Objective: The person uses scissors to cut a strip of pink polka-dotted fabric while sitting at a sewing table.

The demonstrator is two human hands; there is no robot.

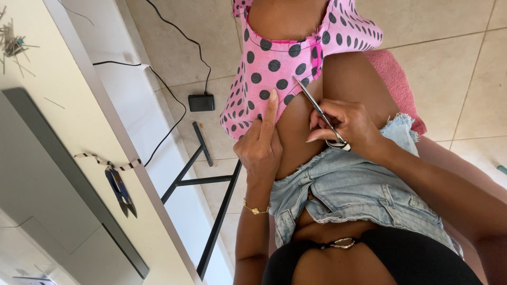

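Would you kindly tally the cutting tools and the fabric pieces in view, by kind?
Scissors, in the right hand: 1
Thread snips on the table: 1
Pink dotted fabric, touched by the left hand: 1
Total: 3

The bench (pixel 79 121) is a pale cream surface running along the left side of the view, carried on a black metal frame (pixel 211 179). On it lie 1 grey flat slab (pixel 47 174), 1 pair of blue thread snips (pixel 121 191) touching a striped fabric strip (pixel 100 161), and a cluster of thin pins (pixel 13 45) near the far corner. The tiled floor (pixel 449 68) beside the bench carries 1 black power adapter (pixel 201 102) with its cable (pixel 174 31).
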